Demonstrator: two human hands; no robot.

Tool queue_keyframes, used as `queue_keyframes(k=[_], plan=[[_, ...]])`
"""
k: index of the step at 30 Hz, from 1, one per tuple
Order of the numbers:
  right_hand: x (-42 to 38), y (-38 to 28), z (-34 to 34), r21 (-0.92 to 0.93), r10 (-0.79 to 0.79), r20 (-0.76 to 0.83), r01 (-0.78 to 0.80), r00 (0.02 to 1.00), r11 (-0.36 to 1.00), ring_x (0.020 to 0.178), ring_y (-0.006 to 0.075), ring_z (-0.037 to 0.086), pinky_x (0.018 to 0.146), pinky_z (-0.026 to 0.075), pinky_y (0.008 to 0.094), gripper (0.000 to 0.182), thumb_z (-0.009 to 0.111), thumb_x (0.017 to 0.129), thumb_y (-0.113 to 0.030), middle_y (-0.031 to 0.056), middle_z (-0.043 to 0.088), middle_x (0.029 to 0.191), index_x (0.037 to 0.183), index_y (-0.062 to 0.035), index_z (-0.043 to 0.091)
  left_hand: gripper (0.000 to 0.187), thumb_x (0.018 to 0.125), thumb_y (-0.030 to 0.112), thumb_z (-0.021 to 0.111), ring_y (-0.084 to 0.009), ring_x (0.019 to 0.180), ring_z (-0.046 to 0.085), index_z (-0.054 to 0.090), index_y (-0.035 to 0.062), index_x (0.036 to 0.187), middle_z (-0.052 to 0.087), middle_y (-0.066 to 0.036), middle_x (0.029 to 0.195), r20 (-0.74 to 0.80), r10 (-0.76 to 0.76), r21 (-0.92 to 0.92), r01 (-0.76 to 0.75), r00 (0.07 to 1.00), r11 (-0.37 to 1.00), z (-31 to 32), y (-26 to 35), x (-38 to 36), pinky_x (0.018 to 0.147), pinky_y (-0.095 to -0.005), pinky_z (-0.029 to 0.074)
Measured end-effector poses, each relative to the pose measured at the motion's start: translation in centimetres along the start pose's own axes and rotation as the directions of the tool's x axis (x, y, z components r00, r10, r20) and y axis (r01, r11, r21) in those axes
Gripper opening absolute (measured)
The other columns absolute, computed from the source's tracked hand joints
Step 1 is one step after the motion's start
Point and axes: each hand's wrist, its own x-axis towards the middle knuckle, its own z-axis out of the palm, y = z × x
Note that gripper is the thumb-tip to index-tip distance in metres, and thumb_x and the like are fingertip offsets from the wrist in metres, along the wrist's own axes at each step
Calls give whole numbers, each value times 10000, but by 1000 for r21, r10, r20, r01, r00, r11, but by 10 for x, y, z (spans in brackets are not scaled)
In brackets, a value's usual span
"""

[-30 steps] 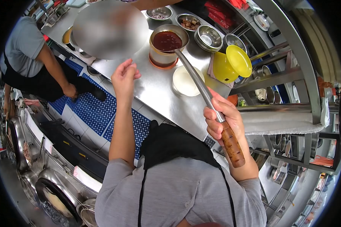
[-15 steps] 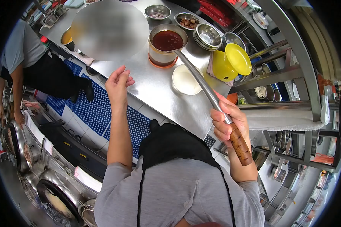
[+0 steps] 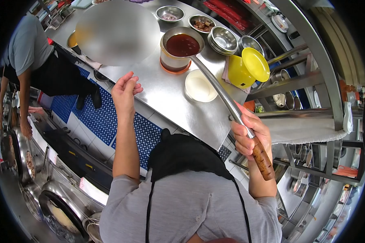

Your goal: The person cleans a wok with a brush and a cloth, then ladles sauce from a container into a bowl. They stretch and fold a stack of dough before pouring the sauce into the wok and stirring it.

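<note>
My right hand (image 3: 251,133) is wrapped round the brown handle end of a long metal ladle (image 3: 221,89). The ladle's bowl meets a round container (image 3: 175,62) of dark red sauce (image 3: 182,44), on an orange base on the steel table. Beside that container stands a white bowl (image 3: 200,86); its inside looks pale. My left hand (image 3: 126,91) hovers near the table's edge, touching nothing, fingers partly curled and apart. Right of the bowl is a yellow scale-like object (image 3: 240,72) with a round yellow top.
Metal bowls with sliced onion (image 3: 170,14) and brown chunks (image 3: 201,23) stand at the table's back, near stacked empty bowls (image 3: 223,39). A co-worker (image 3: 32,52) leans over woks at the left. Steel shelving (image 3: 312,81) rises at the right. Part of the table is blurred.
My right hand and the ladle's handle have shifted slightly right and down. The co-worker has moved a little to the right, with an arm lower over the woks.
</note>
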Motion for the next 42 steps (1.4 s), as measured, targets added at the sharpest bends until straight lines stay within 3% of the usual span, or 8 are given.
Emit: queue_keyframes(k=[12, 23, 26, 34, 36, 40, 42], plan=[[-7, -35, -29, -118, 120, 94, -109, 988, 987, 388, 120, 478, 310, 411, 263, 512, 493, 1005, -134, 109, 522, 743, 1494, -63, 360, 334, 938, 73, 611, -130, 758, 657, 598, -79, 1236, 699, -134, 1016, -153, 73, 44, -67, 985, 997, -17, 4, -67, 669, -258, 585], [10, -77, -62, -291, 327, 251, -251, 911, 923, 454, 131, 543, 359, 447, 272, 468, 511, 1002, -159, 79, 554, 761, 1450, -93, 393, 316, 948, 67, 606, -125, 744, 673, 604, -71, 1233, 706, -135, 1009, -398, 100, 11, -104, 912, 994, 21, -21, -223, 661, -258, 592], [13, -79, -61, -383, 343, 257, -230, 904, 894, 430, 81, 482, 348, 455, 240, 501, 462, 1024, -172, 59, 503, 777, 1490, -59, 318, 317, 934, 52, 616, -119, 735, 660, 602, -83, 1220, 706, -134, 991, -460, 63, -27, -85, 886, 996, 34, -33, -271, 651, -263, 593], [31, -51, -61, -535, 517, 269, -321, 812, 782, 459, 105, 508, 374, 433, 244, 501, 548, 978, -142, 54, 566, 765, 1449, -82, 390, 318, 944, 66, 605, -126, 734, 658, 600, -78, 1228, 704, -133, 1004, -691, 76, -2, -107, 719, 994, 21, -42, -391, 647, -252, 587], [12, -34, -47, -692, 442, 141, -231, 886, 684, 448, 92, 473, 363, 400, 234, 507, 561, 975, -155, 42, 561, 748, 1453, -100, 402, 353, 928, 108, 641, -136, 766, 661, 603, -70, 1230, 706, -135, 1014, -741, 85, 17, -108, 666, 994, 10, -45, -421, 666, -266, 586], [-3, 4, -33, -706, 609, 241, -295, 756, 644, 428, 97, 474, 327, 418, 246, 439, 461, 1022, -163, 65, 525, 774, 1450, -80, 412, 373, 911, 104, 662, -137, 754, 656, 601, -69, 1236, 690, -114, 964, -791, 88, -74, -238, 605, 969, -7, -45, -479, 645, -273, 580], [-25, 34, -13, -736, 732, 297, -342, 613, 584, 424, 112, 484, 328, 440, 265, 461, 436, 1025, -149, 87, 521, 785, 1472, -51, 375, 360, 915, 96, 648, -135, 750, 651, 598, -70, 1231, 680, -104, 947, -808, 116, -77, -298, 578, 951, -21, -51, -508, 644, -274, 578]])
